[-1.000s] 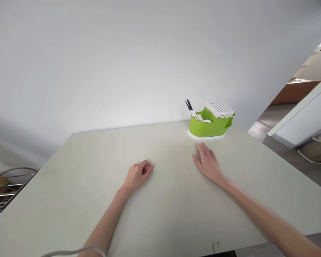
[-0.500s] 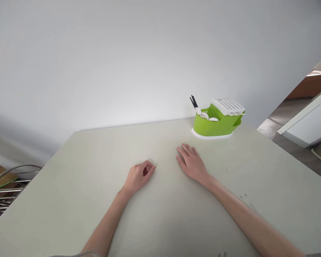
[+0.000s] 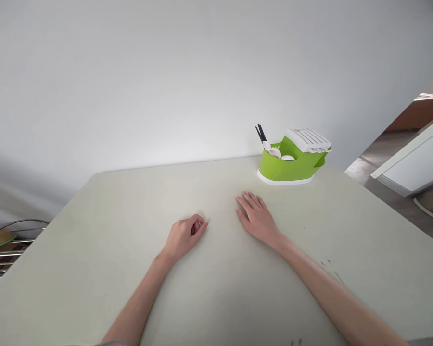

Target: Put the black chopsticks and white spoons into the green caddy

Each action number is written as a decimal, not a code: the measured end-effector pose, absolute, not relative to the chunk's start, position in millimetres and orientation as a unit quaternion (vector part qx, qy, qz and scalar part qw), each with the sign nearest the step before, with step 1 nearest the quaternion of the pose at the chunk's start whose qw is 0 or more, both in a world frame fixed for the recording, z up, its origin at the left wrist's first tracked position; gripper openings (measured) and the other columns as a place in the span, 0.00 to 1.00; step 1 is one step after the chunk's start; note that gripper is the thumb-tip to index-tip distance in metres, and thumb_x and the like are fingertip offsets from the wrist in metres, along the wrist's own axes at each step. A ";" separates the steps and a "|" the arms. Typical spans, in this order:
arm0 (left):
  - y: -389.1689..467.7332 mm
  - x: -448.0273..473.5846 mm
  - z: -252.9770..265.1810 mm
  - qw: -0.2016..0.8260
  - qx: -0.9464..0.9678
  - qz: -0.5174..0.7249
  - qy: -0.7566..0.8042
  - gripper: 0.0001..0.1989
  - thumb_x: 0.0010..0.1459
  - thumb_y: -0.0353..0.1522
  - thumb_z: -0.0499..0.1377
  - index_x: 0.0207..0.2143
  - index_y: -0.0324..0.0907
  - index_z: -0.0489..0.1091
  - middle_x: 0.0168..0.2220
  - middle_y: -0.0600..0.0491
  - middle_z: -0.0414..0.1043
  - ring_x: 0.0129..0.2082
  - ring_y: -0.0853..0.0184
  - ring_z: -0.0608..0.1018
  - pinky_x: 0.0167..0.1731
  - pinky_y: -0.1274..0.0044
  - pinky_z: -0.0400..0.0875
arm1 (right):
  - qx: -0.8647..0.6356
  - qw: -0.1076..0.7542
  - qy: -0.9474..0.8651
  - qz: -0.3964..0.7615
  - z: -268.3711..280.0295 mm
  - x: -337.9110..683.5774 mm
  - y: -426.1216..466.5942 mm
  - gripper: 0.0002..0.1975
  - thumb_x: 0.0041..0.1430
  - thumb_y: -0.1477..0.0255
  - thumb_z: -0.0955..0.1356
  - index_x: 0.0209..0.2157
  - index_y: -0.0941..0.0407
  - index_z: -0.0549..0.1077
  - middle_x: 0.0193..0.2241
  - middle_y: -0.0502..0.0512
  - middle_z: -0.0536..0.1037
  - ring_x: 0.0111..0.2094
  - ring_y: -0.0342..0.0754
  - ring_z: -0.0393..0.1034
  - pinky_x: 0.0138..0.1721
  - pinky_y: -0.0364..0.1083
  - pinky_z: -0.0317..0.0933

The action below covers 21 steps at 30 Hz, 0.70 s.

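My left hand [image 3: 184, 236] rests on its side on the pale table [image 3: 94, 250], its fingers curled in loosely with nothing visible in them. To the right, my right hand [image 3: 259, 218] lies palm down on the same surface, fingers stretched out and spread a little. Beyond it stands a green and white utensil holder [image 3: 286, 168], the thing nearest to that hand but apart from it. White spoons [image 3: 275, 153] and other utensils with slim black handles [image 3: 261, 132] stick out of its open left part. A slotted white top [image 3: 309, 140] covers its right part.
A plain wall [image 3: 187, 86] runs along the table's far edge. At the left, below table height, is a metal wire rack [image 3: 7, 252]. A white panel [image 3: 414, 168] stands on the floor beyond the right edge. Small dark marks [image 3: 326, 262] show on the tabletop.
The camera view has shifted very slightly. Both hands keep the same pose and place on the table, and the utensil holder has not moved.
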<state>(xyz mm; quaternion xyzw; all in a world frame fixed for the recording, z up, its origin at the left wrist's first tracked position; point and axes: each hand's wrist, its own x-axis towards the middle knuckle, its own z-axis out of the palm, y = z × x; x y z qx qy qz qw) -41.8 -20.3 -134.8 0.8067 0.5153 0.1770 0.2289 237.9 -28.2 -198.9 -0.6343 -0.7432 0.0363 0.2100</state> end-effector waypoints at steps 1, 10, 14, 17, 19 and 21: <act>-20.3 -41.7 -135.0 0.226 0.808 0.176 0.515 0.18 0.70 0.46 0.52 0.33 0.45 0.68 0.23 0.59 0.63 0.22 0.71 0.62 0.27 0.77 0.59 | -0.633 0.210 -0.744 0.036 -199.1 238.1 -28.1 0.29 0.77 0.60 0.54 0.70 0.59 0.65 0.73 0.62 0.59 0.75 0.59 0.48 0.74 0.62 0.44; -21.4 -39.7 -134.4 0.205 0.818 0.176 0.508 0.17 0.70 0.45 0.52 0.32 0.44 0.68 0.22 0.59 0.63 0.22 0.71 0.62 0.27 0.77 0.59 | -0.627 0.223 -0.746 0.035 -200.3 239.2 -27.6 0.29 0.77 0.60 0.54 0.69 0.58 0.66 0.73 0.61 0.60 0.75 0.59 0.49 0.73 0.62 0.46; -20.6 -39.6 -135.7 0.200 0.821 0.175 0.506 0.18 0.70 0.45 0.52 0.33 0.44 0.69 0.22 0.59 0.63 0.22 0.71 0.63 0.27 0.77 0.59 | -0.628 0.222 -0.745 0.030 -200.8 239.4 -27.8 0.29 0.77 0.61 0.54 0.69 0.58 0.67 0.73 0.61 0.60 0.74 0.59 0.50 0.74 0.62 0.45; -20.4 -39.3 -136.3 0.194 0.823 0.175 0.505 0.18 0.70 0.46 0.51 0.33 0.45 0.69 0.22 0.59 0.62 0.21 0.71 0.62 0.26 0.77 0.59 | -0.627 0.223 -0.745 0.029 -201.4 239.5 -27.5 0.28 0.77 0.61 0.55 0.69 0.58 0.67 0.73 0.61 0.60 0.74 0.59 0.50 0.73 0.62 0.46; -20.5 -39.0 -136.0 0.192 0.823 0.175 0.504 0.18 0.70 0.46 0.51 0.32 0.45 0.69 0.22 0.59 0.62 0.21 0.71 0.62 0.26 0.77 0.59 | -0.626 0.226 -0.745 0.029 -201.5 239.7 -27.3 0.28 0.77 0.61 0.55 0.69 0.58 0.67 0.73 0.61 0.60 0.74 0.59 0.50 0.73 0.62 0.47; -20.8 -38.7 -135.7 0.191 0.823 0.175 0.505 0.18 0.70 0.46 0.52 0.32 0.45 0.69 0.22 0.60 0.62 0.21 0.71 0.62 0.26 0.77 0.59 | -0.624 0.230 -0.746 0.030 -201.4 239.8 -27.3 0.28 0.76 0.61 0.55 0.68 0.56 0.67 0.73 0.61 0.60 0.74 0.59 0.50 0.73 0.63 0.47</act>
